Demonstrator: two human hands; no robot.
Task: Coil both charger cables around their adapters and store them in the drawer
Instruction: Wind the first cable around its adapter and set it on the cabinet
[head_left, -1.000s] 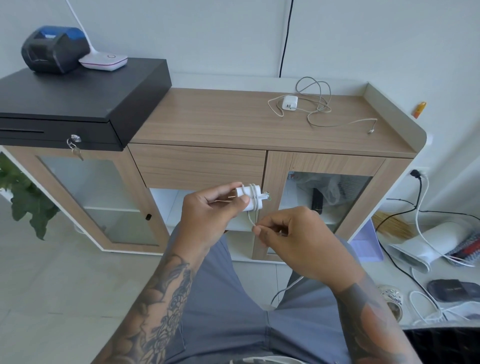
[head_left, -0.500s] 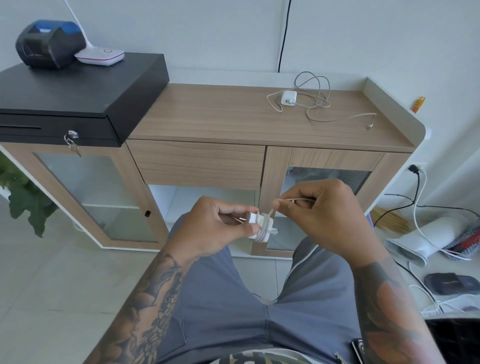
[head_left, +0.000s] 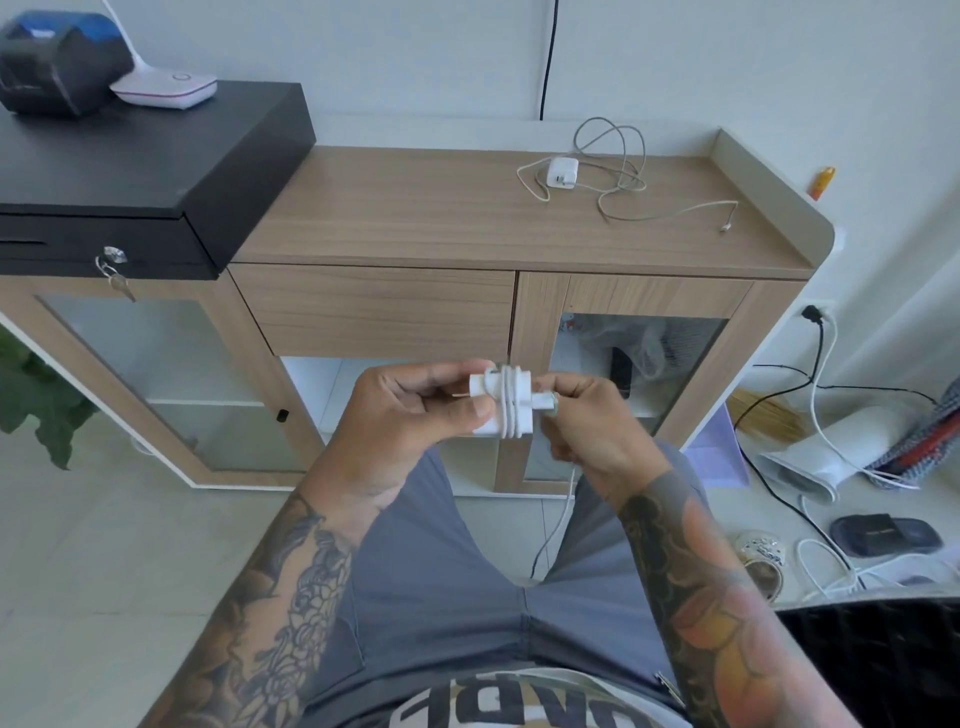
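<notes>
you're mid-coil on the first charger: your left hand (head_left: 415, 410) pinches the adapter (head_left: 506, 402) above your lap, your right hand (head_left: 587, 421) pinches its cable, so next wrap the hanging tail, then take the second charger (head_left: 562, 172) off the cabinet top (head_left: 415, 218).

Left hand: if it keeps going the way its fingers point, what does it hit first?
Probably the right hand: the left hand points rightward across the wrapped adapter in its grip, and the right hand sits just past it. Depth is uncertain.
</notes>
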